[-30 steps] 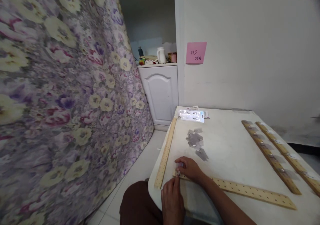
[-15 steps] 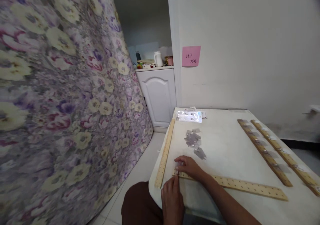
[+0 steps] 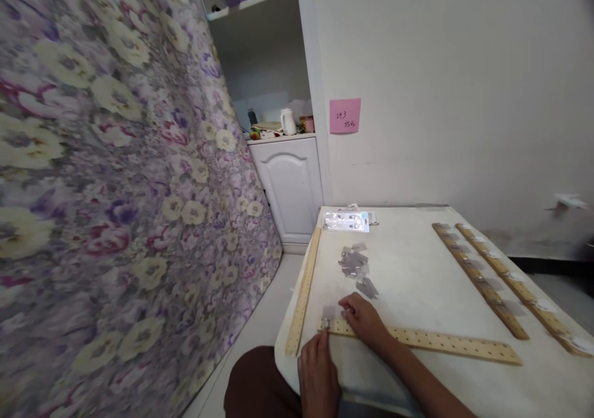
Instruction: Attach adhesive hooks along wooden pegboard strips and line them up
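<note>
A pale wooden strip with rows of holes (image 3: 445,342) lies across the near part of the table. At its left end sits a small metal clip (image 3: 327,322) with a translucent grey tab (image 3: 330,311) beyond it. My left hand (image 3: 318,368) is closed at the strip's near edge, fingertips against the strip right by the clip. My right hand (image 3: 364,320) is over the strip, a little right of the clip, its fingers curled in a pinch; whatever they hold is too small to make out. Beyond my hands is a loose pile of similar grey tabs (image 3: 353,263).
Another holed strip (image 3: 304,291) lies along the table's left edge. On the right, two wooden strips (image 3: 480,278) (image 3: 524,288) carry clips in a row. Clear packaging (image 3: 346,222) rests at the far left corner. A floral curtain (image 3: 139,220) hangs at left.
My right hand has moved off the clip to the right, uncovering the clip and its tab. My left hand stays at the strip's left end. The camera view has shifted slightly.
</note>
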`<state>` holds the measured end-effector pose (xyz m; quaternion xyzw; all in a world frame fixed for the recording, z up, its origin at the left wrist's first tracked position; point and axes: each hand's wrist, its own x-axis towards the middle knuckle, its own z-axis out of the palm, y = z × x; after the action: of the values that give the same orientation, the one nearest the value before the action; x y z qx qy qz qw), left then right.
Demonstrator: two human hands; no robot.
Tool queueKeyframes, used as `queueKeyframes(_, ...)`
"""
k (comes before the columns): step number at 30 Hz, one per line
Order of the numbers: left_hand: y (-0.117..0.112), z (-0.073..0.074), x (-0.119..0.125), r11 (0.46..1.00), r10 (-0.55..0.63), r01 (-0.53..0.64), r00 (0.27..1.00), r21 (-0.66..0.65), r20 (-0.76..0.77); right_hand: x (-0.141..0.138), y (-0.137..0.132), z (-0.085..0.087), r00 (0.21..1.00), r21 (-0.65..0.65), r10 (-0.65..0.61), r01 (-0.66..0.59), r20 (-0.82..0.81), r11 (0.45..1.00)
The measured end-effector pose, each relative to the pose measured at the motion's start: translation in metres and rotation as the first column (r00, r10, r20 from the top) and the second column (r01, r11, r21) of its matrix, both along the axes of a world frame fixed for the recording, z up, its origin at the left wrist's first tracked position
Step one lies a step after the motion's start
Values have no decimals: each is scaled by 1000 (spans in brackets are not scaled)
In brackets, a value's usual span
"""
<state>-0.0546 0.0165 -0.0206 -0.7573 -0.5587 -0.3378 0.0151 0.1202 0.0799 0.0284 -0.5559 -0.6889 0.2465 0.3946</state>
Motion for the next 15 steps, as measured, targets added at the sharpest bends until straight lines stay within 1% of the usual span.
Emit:
queueKeyframes(2, 0, 0, -3, 1000, -12, 12, 1000, 19, 3, 14, -16, 0, 999, 29, -2, 1, 46, 1000)
queueKeyframes(4, 1, 0, -7, 998, -51, 52, 999, 32, -14, 33, -35, 0, 995, 56, -32, 27, 94, 998)
queueKeyframes(6, 2, -1, -11, 995, -89, 90, 995, 51, -36, 53, -53, -1, 986, 49, -58, 51, 159, 998)
queueKeyframes(8, 3, -1, -13, 992, -102, 105, 994, 70, -48, 72, -67, -1, 974, 35, -89, 84, 210, 996)
queueKeyframes(11, 3, 0, -13, 992, -98, 102, 994, 78, -55, 89, -79, 1, 961, -8, -122, 128, 250, 992)
queueKeyframes(15, 1, 4, -11, 992, -104, 107, 993, 67, -51, 91, -82, 10, 961, -83, -89, 114, 262, 990)
